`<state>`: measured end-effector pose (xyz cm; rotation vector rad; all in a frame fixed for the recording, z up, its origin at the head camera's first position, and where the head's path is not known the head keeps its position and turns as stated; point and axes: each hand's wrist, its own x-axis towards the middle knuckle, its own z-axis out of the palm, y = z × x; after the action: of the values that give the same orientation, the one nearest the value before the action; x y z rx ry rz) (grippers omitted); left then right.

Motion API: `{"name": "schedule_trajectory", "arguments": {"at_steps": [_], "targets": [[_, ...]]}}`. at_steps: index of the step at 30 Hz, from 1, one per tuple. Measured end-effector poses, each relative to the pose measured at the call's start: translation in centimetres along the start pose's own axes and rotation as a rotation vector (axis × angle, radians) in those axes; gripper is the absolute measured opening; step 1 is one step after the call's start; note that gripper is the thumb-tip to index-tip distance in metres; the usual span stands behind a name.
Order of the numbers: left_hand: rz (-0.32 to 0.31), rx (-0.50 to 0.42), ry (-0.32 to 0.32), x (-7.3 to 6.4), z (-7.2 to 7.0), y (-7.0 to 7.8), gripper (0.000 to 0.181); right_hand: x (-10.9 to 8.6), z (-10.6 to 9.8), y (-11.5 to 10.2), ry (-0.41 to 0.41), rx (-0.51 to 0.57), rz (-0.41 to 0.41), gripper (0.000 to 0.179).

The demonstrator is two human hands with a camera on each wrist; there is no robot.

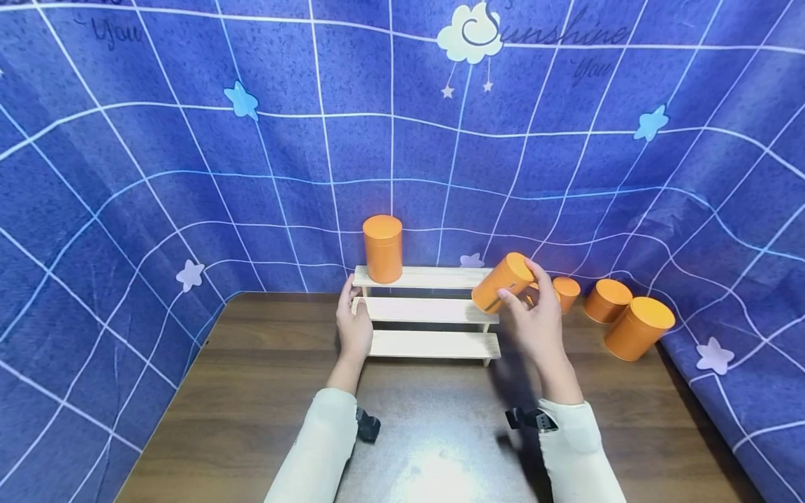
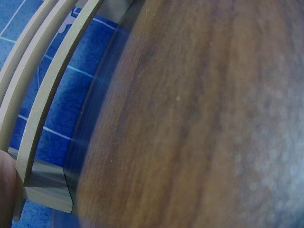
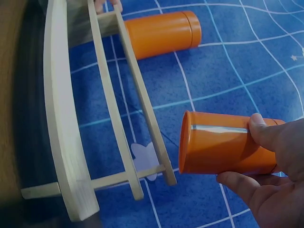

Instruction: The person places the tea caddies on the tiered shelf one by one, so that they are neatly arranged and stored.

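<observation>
A small three-step wooden rack (image 1: 434, 344) stands on the table, pale and unpainted. My left hand (image 1: 353, 328) grips its left end; the left wrist view catches only a bit of that hand beside the rack's slats (image 2: 52, 90). On the top step's left end an orange canister (image 1: 383, 251) stands upright. My right hand (image 1: 539, 321) holds another orange canister (image 1: 499, 285), tilted, near the right end of the upper steps. In the right wrist view the thumb and fingers pinch this canister (image 3: 223, 142) around its lidded end, its base toward the rack and apart from it.
Right of the rack, several more orange canisters of falling size stand in a row: a large one (image 1: 639, 328), a medium one (image 1: 607, 300), a small one (image 1: 566, 292), another partly behind my right hand. A blue patterned cloth (image 1: 302, 154) hangs behind the brown wooden table (image 1: 251, 391).
</observation>
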<state>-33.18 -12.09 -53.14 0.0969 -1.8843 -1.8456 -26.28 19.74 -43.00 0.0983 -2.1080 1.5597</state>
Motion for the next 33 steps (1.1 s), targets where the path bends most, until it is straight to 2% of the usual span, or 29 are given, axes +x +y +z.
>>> {"name": "schedule_trajectory", "arguments": {"at_steps": [8, 17, 25, 33], "targets": [[0.021, -0.006, 0.003, 0.3, 0.0, -0.4, 0.063, -0.3, 1.1, 0.4, -0.043, 0.008, -0.037, 0.073], [0.008, 0.002, 0.006, 0.2, 0.0, -0.4, 0.062, -0.7, 2.1, 0.3, -0.081, 0.009, -0.102, 0.073], [0.002, -0.002, 0.003, 0.1, 0.0, -0.2, 0.063, -0.9, 2.6, 0.1, -0.106, 0.047, -0.116, 0.072], [0.002, 0.01, 0.0, 0.1, 0.0, -0.3, 0.063, -1.2, 3.4, 0.2, -0.115, 0.025, -0.131, 0.074]]}}
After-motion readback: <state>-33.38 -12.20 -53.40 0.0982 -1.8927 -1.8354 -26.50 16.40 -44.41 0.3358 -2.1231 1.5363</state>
